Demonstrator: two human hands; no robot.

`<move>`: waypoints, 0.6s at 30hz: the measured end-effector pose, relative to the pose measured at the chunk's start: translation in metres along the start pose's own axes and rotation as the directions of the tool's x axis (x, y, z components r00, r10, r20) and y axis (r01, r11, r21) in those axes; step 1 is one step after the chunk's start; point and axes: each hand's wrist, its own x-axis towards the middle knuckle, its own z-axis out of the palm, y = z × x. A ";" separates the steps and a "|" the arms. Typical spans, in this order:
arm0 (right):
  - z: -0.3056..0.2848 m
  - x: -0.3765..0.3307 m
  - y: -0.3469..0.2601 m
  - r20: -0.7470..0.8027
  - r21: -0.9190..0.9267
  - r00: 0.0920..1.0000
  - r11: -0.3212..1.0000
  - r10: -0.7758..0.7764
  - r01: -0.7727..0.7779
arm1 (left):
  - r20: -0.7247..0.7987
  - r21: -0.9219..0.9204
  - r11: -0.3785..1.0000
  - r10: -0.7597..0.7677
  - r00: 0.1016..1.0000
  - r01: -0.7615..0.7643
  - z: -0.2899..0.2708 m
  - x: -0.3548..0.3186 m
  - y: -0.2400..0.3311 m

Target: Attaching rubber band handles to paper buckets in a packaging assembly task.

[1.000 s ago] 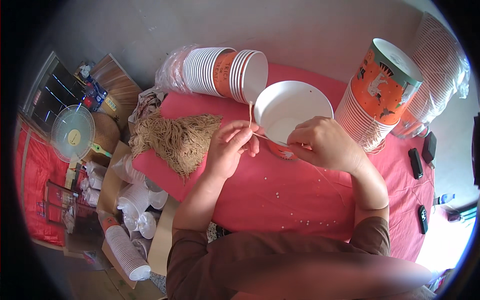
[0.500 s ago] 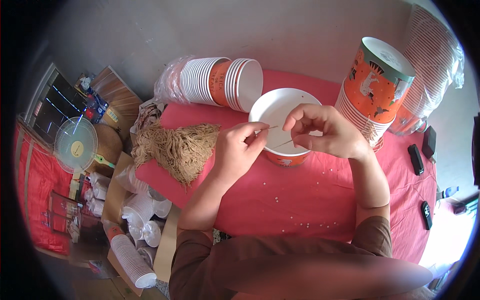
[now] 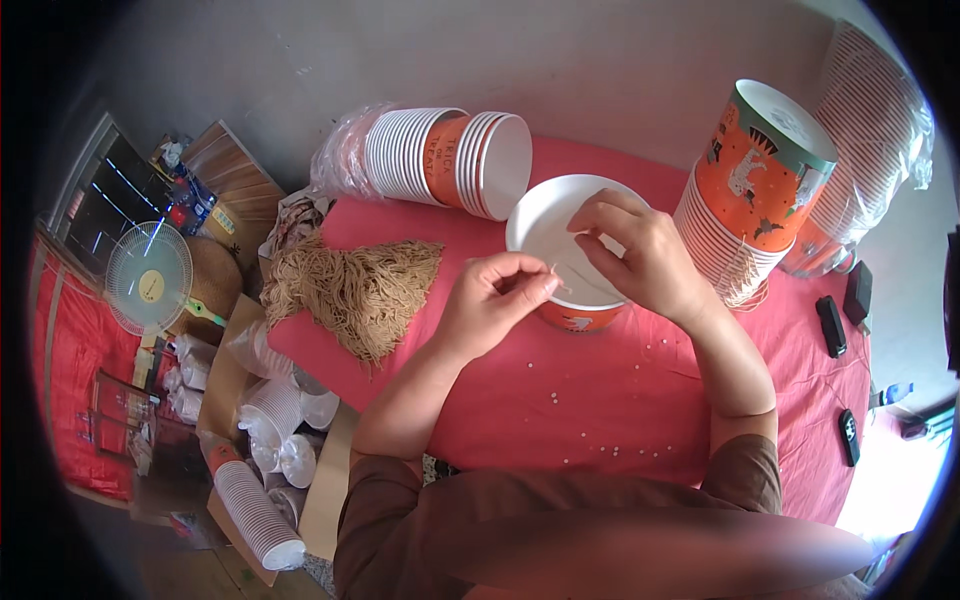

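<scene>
**White paper bowl between two pinching hands**

White inside and orange outside, the paper bowl (image 3: 560,240) sits on the red tablecloth (image 3: 620,400), directly under the fingers of both hands. The left hand (image 3: 492,300) has thumb and forefinger pressed together on a thin pale string (image 3: 575,290), hard to make out against the bowl's white. The right hand (image 3: 640,255) reaches over the rim, fingers curled and pinching near the same string; whether it grips it cannot be told, since the fingertips hide the contact. The bowl's far side is covered by this hand.

Left of the left hand lies a heap of tan strings (image 3: 365,285). Beyond the hands a sleeve of stacked bowls (image 3: 450,160) lies on its side, partly in clear plastic. Right of the right hand stands a tall orange stack of bowls (image 3: 745,190) with animal pictures and a green rim band. Small white beads (image 3: 600,455) dot the cloth near the forearms. Further right, two dark oblong objects (image 3: 832,325) lie near the cloth's edge, too small to identify
</scene>
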 end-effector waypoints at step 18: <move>-0.001 0.003 -0.013 -0.008 -0.244 0.935 0.907 -0.354 0.342 | 0.048 -0.295 0.954 -0.041 0.998 0.053 -0.009 0.005 -0.001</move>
